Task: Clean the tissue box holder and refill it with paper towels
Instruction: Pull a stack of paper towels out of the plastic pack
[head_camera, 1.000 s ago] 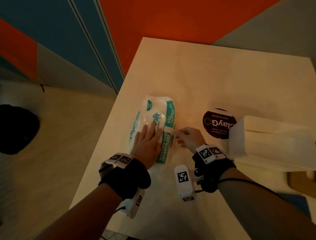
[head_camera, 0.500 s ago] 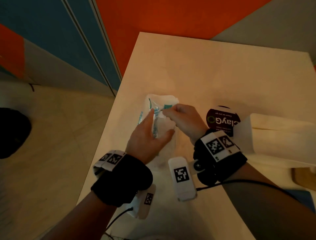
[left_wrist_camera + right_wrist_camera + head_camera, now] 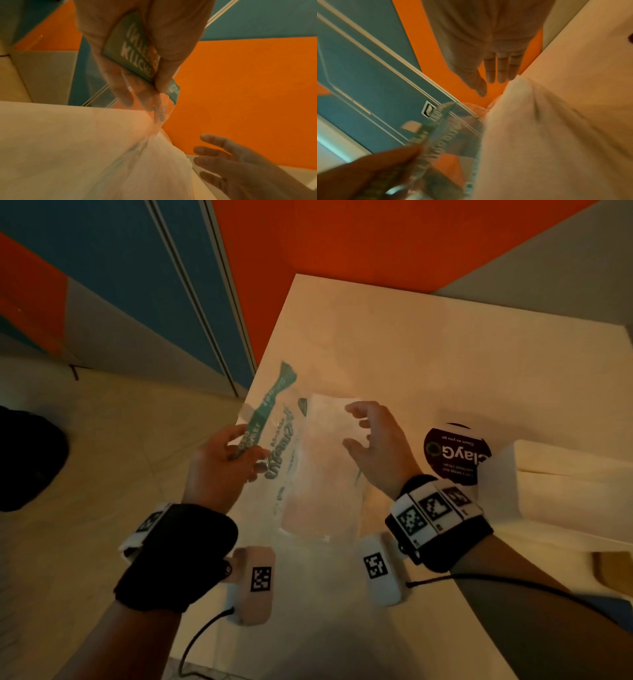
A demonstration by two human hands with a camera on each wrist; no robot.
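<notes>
A stack of white paper towels [image 3: 322, 474] lies on the white table [image 3: 428, 354] inside a torn clear wrapper with green print [image 3: 270, 419]. My left hand [image 3: 236, 453] pinches the wrapper's green strip [image 3: 135, 54] and holds it up off the stack, at the table's left edge. My right hand [image 3: 363, 429] hovers over the far end of the towels [image 3: 539, 135] with fingers spread, holding nothing. The white tissue box holder [image 3: 561, 491] stands at the right.
A round dark lid or sticker printed "ClayGo" [image 3: 455, 453] lies between my right hand and the holder. The table's left edge drops to a tiled floor [image 3: 102, 457]. Blue panels [image 3: 137, 285] and an orange wall [image 3: 342, 241] stand behind.
Both hands were pressed on the closed pack. The wrapper is now torn open, my left hand has pulled its green strip up and left, and my right hand has let go and spread.
</notes>
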